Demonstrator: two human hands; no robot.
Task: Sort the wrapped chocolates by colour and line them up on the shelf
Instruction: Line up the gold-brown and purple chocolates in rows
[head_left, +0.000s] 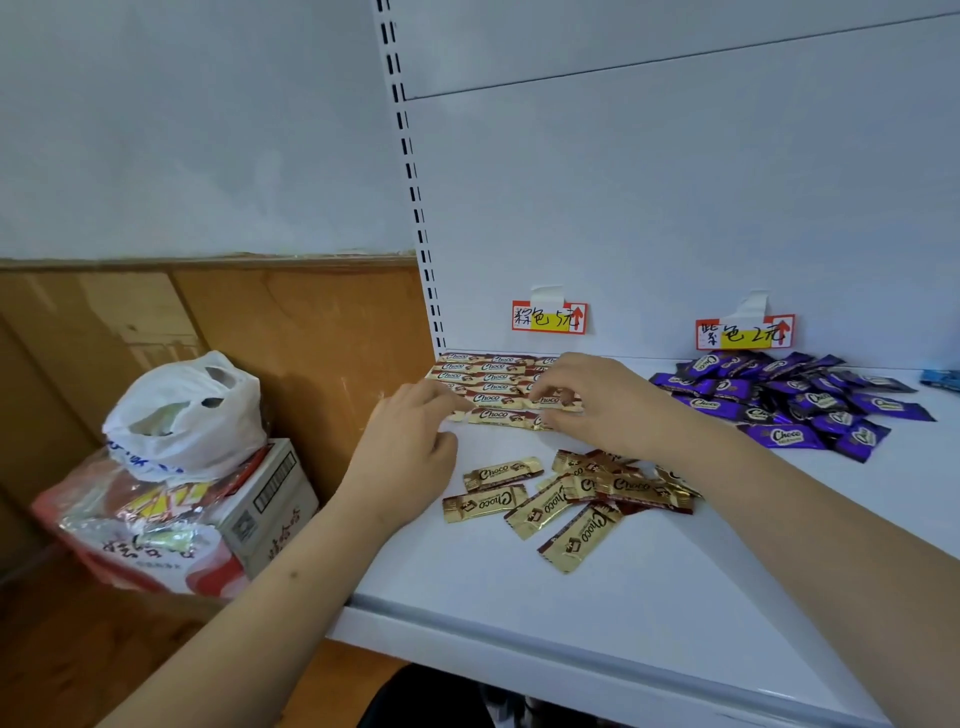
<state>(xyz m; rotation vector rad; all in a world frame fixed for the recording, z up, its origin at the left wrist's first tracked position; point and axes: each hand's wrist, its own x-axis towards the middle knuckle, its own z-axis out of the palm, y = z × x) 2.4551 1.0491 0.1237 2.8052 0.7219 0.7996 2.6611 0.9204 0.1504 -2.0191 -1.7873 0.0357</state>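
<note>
Fingers of right hand pinched a gold chocolate in the lined-up rows at shelf back; left hand curled at row edge, grip unclear. Loose gold pile lay nearer, purple heap right. White bag sat left.

Soft, even, cool daylight gives only faint shadows under the hands, with wide-angle bending at the edges and slight overall softness.

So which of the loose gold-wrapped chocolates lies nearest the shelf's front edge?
The gold-and-brown foil chocolate lying diagonally at the bottom of the loose cluster; every other loose gold one sits farther back on the white shelf.
</note>
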